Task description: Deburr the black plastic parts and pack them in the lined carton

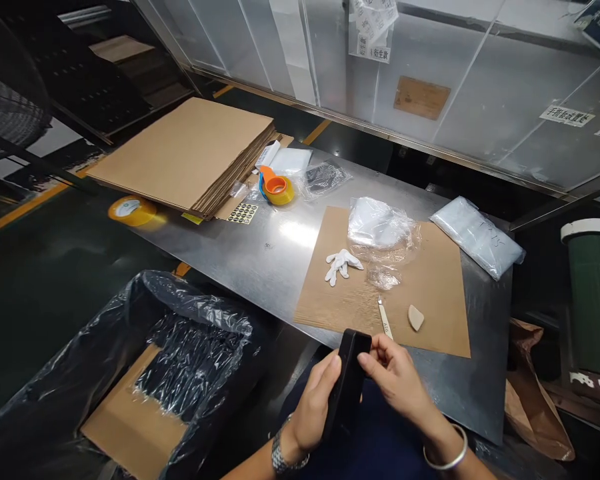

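Note:
My left hand (315, 403) is wrapped round a long black flat object (349, 380), holding it upright over my lap at the front edge of the steel table (260, 250). My right hand (395, 377) pinches the top of the same black object with its fingertips. Just beyond my hands a brown cardboard sheet (435, 293) lies on the table. On it are tweezers (384, 319), a small beige wedge (415, 317), a white glove (342, 265) and crumpled clear plastic bags (380, 230).
A cardboard box lined with a black plastic bag (180, 360), holding several black items, stands at my left. A stack of flat cardboard (185, 153), tape rolls (131, 211) (279, 190), a sticker sheet (243, 213), a bagged packet (477, 237) and a green bin (595, 300) are around.

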Demonstrator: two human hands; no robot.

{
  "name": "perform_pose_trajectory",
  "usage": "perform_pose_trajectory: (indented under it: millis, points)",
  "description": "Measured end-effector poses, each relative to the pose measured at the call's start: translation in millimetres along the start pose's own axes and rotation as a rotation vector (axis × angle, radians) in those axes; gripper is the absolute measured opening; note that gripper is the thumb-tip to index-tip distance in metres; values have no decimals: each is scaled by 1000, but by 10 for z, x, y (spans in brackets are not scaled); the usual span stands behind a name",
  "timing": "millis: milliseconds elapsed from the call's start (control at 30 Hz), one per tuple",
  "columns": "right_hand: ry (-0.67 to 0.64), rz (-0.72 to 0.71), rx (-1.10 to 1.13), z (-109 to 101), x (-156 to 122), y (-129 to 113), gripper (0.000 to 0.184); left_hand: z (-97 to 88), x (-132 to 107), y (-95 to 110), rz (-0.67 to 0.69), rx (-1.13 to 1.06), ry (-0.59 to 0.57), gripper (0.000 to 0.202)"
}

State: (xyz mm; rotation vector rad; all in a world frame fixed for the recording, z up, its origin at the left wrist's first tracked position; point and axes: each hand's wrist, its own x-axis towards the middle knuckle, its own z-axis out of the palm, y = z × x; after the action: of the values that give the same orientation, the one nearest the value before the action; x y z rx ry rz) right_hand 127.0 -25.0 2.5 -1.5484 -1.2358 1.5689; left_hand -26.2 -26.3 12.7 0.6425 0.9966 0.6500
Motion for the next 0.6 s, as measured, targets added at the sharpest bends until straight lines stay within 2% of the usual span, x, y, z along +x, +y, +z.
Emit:
perform_pose_trajectory:
  millis: [100, 233, 400, 500, 600]
  points:
    - [156, -10, -82, 111, -1, 12, 37, 10, -10, 5, 17, 4, 4, 41]
    - [169, 20, -11, 105, 34, 21, 47, -14, -2, -70, -82, -78, -7, 48]
    - [137, 116, 242, 101, 37, 38, 33, -29, 18, -167, -153, -199, 31, 55]
    - [130, 142, 277, 159, 27, 11, 25, -25, 4, -172, -103, -155, 38, 55]
    - [181, 116, 239, 221, 27, -12, 20, -23, -30, -168, -13, -65, 42, 48]
